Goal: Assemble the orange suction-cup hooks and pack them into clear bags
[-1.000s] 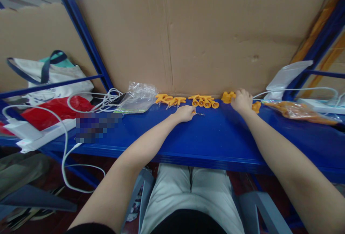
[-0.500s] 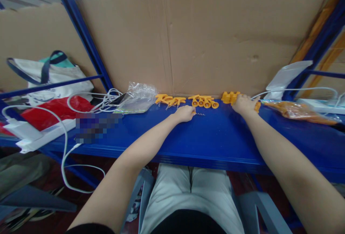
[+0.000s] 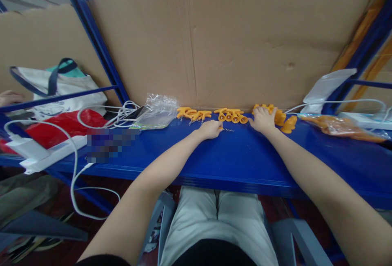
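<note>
My left hand (image 3: 210,129) rests on the blue shelf (image 3: 196,156), fingers closed on a small orange-handled corkscrew (image 3: 226,129) whose metal spiral sticks out to the right. My right hand (image 3: 262,120) lies just right of it, fingers curled over small orange plastic pieces (image 3: 280,118) by the cardboard wall. A row of orange corkscrew parts (image 3: 232,115) lies between and behind the hands, and another cluster of orange parts (image 3: 192,113) sits to the left.
A crumpled clear plastic bag (image 3: 157,110), white cables (image 3: 101,115) and a white power strip (image 3: 45,154) lie left. A tote bag (image 3: 58,88) and red bag (image 3: 61,123) sit further left. A bag of orange parts (image 3: 339,127) lies right. Another person's hand (image 3: 9,96) shows at the far left.
My right hand has slid left along the back of the shelf, uncovering orange pieces on its right. My left hand has stayed put. A person's hand has appeared at the far left.
</note>
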Demonstrator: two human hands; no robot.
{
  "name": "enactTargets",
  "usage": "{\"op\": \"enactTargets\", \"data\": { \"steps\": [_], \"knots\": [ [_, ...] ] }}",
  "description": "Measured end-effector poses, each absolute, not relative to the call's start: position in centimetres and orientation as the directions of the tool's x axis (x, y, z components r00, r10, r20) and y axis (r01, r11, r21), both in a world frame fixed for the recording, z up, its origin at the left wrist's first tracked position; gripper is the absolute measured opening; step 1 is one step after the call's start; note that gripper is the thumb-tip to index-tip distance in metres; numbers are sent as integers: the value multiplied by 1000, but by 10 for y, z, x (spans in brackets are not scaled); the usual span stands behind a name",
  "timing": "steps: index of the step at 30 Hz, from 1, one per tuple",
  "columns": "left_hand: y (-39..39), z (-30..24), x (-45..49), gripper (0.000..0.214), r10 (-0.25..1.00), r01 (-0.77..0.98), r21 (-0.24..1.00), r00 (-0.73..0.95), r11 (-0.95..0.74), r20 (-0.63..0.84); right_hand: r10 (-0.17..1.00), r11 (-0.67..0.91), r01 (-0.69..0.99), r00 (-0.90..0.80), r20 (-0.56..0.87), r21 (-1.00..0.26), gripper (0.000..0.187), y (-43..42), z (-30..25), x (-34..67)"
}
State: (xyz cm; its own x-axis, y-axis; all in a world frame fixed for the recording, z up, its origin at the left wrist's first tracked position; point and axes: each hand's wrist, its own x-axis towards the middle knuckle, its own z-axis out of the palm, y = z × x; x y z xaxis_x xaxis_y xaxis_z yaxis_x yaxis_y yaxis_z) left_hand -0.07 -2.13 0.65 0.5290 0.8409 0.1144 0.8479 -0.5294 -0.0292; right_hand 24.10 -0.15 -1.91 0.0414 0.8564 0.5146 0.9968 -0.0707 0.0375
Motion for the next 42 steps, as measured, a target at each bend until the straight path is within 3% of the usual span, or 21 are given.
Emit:
{"op": "enactTargets", "data": {
  "steps": [9, 16, 28, 39, 42],
  "knots": [
    [-22, 7, 0, 28, 842, 849, -22, 526, -528, 117, 818, -209, 978, 187, 543, -23, 59, -1, -19, 258],
    [-22, 6, 0, 28, 840, 847, -24, 529, -530, 119, 852, -313, 945, 324, 412, -96, 53, -3, -17, 269],
    [-18, 4, -1, 30, 826, 836, -38, 548, -548, 133, 842, -321, 940, 341, 419, -119, 48, -6, -7, 262],
    [-19, 10, -1, 35, 838, 868, -87, 494, -488, 231, 876, -269, 956, 293, 384, -115, 57, -8, -1, 253],
    [-16, 17, -12, 37, 856, 876, -90, 482, -473, 188, 887, -259, 959, 283, 365, -114, 57, -8, 0, 250]
  ]
}}
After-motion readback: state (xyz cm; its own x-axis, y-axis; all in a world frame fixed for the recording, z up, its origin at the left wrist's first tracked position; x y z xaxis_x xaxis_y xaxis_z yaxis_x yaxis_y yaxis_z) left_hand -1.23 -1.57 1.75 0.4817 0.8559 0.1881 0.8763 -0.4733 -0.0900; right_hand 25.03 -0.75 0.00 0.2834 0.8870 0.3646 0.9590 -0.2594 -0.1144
